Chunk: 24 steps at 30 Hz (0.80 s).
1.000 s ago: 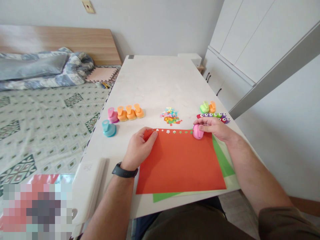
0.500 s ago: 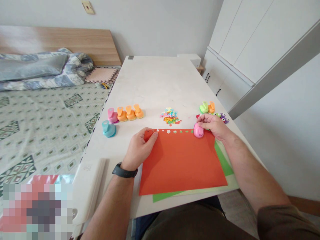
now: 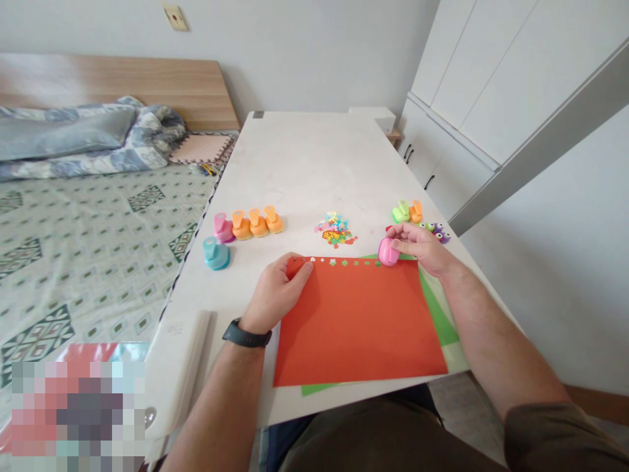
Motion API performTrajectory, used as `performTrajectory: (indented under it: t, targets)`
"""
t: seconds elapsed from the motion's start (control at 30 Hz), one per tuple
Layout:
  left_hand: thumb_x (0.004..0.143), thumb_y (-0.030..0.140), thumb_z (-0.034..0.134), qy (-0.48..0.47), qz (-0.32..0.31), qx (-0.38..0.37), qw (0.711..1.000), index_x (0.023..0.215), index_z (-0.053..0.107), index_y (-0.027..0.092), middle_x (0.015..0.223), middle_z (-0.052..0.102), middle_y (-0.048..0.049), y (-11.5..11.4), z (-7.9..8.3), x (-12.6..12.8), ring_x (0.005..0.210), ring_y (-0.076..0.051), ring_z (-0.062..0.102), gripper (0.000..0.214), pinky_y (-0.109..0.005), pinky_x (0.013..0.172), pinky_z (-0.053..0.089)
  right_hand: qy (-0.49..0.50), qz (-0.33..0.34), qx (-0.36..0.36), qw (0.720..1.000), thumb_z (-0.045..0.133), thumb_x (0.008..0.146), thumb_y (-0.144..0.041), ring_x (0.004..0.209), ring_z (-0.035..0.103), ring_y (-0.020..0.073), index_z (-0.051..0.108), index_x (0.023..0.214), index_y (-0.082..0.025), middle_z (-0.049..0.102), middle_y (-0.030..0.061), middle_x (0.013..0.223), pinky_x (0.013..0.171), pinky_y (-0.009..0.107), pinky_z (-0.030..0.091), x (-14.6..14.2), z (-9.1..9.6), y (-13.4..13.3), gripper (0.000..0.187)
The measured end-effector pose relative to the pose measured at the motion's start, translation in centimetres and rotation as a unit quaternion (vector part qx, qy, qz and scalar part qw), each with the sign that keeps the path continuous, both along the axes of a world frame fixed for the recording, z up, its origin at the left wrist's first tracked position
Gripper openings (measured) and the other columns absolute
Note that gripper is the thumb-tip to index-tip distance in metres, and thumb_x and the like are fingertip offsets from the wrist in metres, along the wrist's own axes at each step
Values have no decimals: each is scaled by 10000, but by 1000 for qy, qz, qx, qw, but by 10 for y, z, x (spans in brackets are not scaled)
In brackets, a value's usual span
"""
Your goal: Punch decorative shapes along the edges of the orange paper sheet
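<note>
Right grip [image 3: 417, 248] is closed around a pink punch [image 3: 386, 252], which sits on the far edge of the red sheet [image 3: 358, 321], close to that sheet's right corner. Left grip [image 3: 278, 295] holds nothing: fingers lie flat, pressing down the sheet's far-left corner.

Edges and room: a row of small punched holes [image 3: 344, 263] runs along the far edge between the two grips. The worktop [image 3: 304, 164] beyond both grips is bare, pale and smooth. Its right edge lies near the right grip; its left edge lies well left of the left grip.

Materials: the red sheet is matt paper, square-cut, lying on a green sheet [image 3: 435, 311] that shows on the right-grip side.

Count:
- Left of the left grip: one pink, three orange punches [image 3: 257, 223], one teal punch [image 3: 215, 254], all rounded plastic.
- Just beyond the right grip: one green punch [image 3: 401, 212], one orange.
- Between the grips, farther out: one confetti pile [image 3: 335, 231]
</note>
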<state>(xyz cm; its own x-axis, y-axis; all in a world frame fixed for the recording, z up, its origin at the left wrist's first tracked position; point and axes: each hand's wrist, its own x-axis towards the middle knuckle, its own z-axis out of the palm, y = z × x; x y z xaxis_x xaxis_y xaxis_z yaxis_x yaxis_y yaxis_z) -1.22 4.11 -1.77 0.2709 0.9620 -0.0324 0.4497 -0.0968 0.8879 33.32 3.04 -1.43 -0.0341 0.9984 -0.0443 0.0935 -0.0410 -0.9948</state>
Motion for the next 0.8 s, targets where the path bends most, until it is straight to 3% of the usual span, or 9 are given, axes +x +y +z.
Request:
performTrajectory:
  t: [0.27,0.6,0.8]
  targets:
    - [905,565,629,-12,6,-15,1000,990,703,170,815,721,-39,0,0,0,707,-183,620,411,-248,587,433,74,-109,60,989,826,802,-360,752,664,169,691,1006,-222,704,20,882,717,318,550,2,-2,4,281]
    - [900,528,618,-1,-20,-8,1000,875,652,183,710,623,10,0,3,-1,631,-140,532,347,-235,548,381,100,-123,79,984,832,798,-391,690,674,169,668,982,-230,697,6,808,665,329,579,-7,-1,6,294]
    - [894,503,616,5,-23,6,1000,840,641,182,685,587,19,-1,4,-2,620,-135,504,327,-238,556,366,109,-116,31,987,841,765,-418,731,658,165,630,1005,-240,660,-16,836,656,327,589,-17,2,7,366]
